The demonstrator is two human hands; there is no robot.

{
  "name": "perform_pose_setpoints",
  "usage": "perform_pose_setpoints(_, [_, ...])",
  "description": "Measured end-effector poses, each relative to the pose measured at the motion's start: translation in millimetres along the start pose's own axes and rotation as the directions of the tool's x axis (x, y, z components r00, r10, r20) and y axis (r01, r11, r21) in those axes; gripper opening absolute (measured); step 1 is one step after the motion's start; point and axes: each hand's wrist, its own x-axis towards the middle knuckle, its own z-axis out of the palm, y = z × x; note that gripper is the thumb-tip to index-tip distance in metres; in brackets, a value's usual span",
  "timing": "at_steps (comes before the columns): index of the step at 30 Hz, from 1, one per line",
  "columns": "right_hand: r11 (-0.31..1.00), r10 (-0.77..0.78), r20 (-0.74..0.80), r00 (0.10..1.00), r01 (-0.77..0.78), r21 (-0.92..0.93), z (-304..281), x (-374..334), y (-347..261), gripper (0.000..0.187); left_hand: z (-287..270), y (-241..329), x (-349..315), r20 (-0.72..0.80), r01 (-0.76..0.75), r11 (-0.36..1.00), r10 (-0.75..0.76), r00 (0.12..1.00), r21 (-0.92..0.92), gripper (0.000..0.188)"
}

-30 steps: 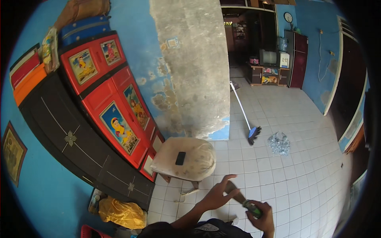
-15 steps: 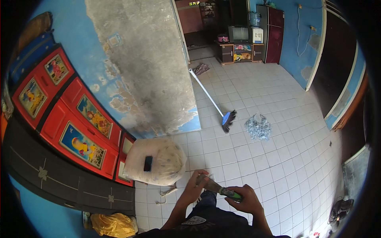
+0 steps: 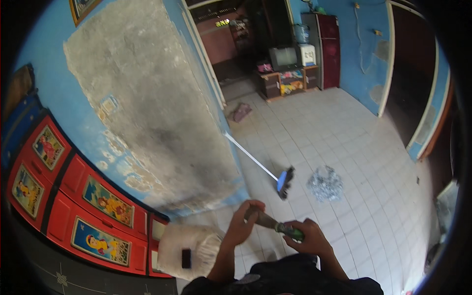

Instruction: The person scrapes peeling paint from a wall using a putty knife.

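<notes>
Both forearms rise from the lower edge in front of a dark shirt, elbows bent, bringing the hands together on the near side of the broom (image 3: 281, 181). The left hand (image 3: 240, 223) is upright with its fingers bent over; the right hand (image 3: 312, 237) comes in from the other side, its fingers pointing inward.

The right hand is closed around the green handle of a tool (image 3: 267, 221), whose flat, dull blade points toward the left hand. The left fingers curl half closed at the blade's end; whether they pinch it or only touch it, I cannot tell. The tool is nearer the person than the broom.

Pale tiles cover the floor (image 3: 364, 221). Right of the broom lies a shiny shredded heap (image 3: 325, 184); beyond it, a cloth (image 3: 240, 112), a TV (image 3: 283, 58) and a fridge (image 3: 329, 49). Left of it are a patchy wall (image 3: 152, 108), a red cabinet (image 3: 105, 223) and a pale seat (image 3: 201, 241) bearing a phone (image 3: 186, 258).
</notes>
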Motion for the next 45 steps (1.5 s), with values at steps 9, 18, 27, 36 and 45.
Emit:
perform_pose_setpoints(9, [0.995,0.014,0.481,0.877,-0.059,0.078,-39,139,114,0.033,10,-82,14,-0.494,0.231,0.969,-0.245,0.834,-0.09,0.033])
perform_pose_setpoints(18, [0.906,-0.297,0.628,0.72,0.42,-0.053,-46,304,187,0.036,141,-93,33,-0.206,0.663,0.737,-0.675,0.708,-0.134,0.055])
perform_pose_setpoints(27, [0.619,-0.624,0.781,0.035,0.632,0.466,45,223,101,0.038,214,-4,26,-0.346,0.668,0.72,-0.685,0.641,-0.19,0.052])
perform_pose_setpoints(36, [0.416,-0.663,0.569,-0.487,0.393,0.82,46,-36,-4,0.036,346,31,-126,-0.554,0.593,0.774,-0.601,0.576,-0.223,0.06])
perform_pose_setpoints(45, [0.299,-0.502,0.412,-0.76,0.294,0.908,27,-257,-65,0.039,493,75,-288,-0.845,0.485,0.808,-0.486,0.224,-0.335,0.051])
